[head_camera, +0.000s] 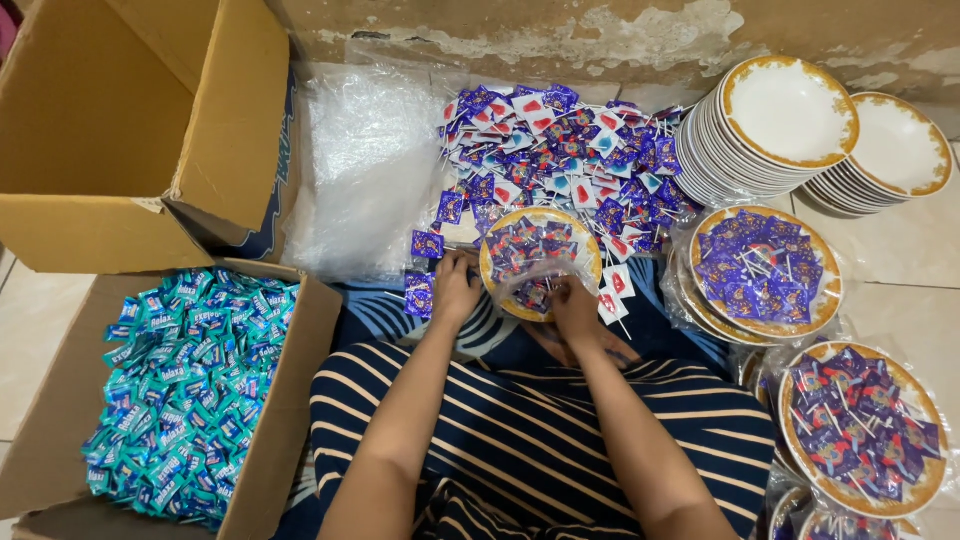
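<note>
Plastic wrap: we pinch it shut under the filled plate (540, 262).
Left hand (456, 287): closed on the plate's edge.
Right hand (574, 303): fingers gripping gathered wrap; keep it taut, candies (560, 160) level.

cut off — bottom plate (800, 520) (lower edge) | hidden — right hand (577, 303) fingertips

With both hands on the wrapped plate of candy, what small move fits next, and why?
Probably close the clear wrap under the plate: the left hand and right hand pinch its near edge, the candy is already loaded, and finished wrapped plates lie alongside.
</note>
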